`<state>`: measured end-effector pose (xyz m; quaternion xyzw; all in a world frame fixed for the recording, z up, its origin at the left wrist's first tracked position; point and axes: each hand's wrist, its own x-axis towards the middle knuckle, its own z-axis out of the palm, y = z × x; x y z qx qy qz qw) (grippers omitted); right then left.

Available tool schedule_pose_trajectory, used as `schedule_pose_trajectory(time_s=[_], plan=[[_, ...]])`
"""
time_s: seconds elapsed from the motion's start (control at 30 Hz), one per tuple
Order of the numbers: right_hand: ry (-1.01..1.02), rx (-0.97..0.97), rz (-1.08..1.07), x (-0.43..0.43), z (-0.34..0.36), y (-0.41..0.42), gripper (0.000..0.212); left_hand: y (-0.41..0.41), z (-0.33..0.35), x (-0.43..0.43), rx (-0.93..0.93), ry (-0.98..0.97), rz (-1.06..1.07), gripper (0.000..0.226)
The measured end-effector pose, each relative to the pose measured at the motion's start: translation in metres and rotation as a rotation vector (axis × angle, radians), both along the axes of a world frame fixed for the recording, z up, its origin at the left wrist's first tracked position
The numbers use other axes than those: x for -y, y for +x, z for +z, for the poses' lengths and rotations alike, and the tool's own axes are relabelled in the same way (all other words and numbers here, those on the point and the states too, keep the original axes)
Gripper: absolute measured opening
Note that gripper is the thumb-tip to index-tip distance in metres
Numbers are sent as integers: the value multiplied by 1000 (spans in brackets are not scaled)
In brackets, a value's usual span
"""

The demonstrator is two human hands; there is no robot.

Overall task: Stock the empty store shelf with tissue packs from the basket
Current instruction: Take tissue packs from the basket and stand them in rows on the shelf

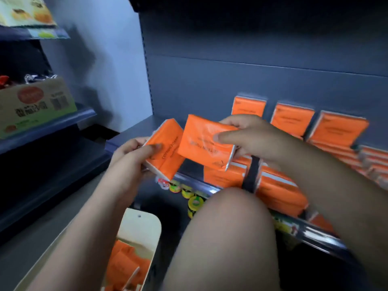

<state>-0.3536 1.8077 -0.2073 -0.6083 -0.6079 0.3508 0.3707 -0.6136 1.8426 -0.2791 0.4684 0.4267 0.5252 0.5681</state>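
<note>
Bringing two tissue packs to the shelf

Our left hand (128, 158) is pinching one orange tissue pack (165, 148), our right hand (252, 137) another (204, 141); we should be standing them upright on the bare shelf (134, 131) left of the stocked rows (294, 120).

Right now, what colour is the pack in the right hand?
Orange, with dark print: the pack in the right hand, seen in the head view.

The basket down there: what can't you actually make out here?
- Basket, head view: contents mostly hidden by the left forearm and bottom edge.
- Pack in the right hand: print blurred.
- Lower-shelf items: the knee covers most.
</note>
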Motion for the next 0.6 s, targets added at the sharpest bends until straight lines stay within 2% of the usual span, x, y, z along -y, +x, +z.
schedule_pose_trajectory(time_s=[0.17,0.27,0.4,0.6], plan=[[72,8,-179,66,26,91,17,97,48,-5,-76,133,-297,36],[102,-6,-293,100,30,141,15,164,62,-6,-96,152,-440,32],[212,-118,-463,137,10,202,12,253,66,-5,-59,78,-536,23],[324,-308,-718,164,-15,269,9,357,60,-7,40,-71,-601,21]])
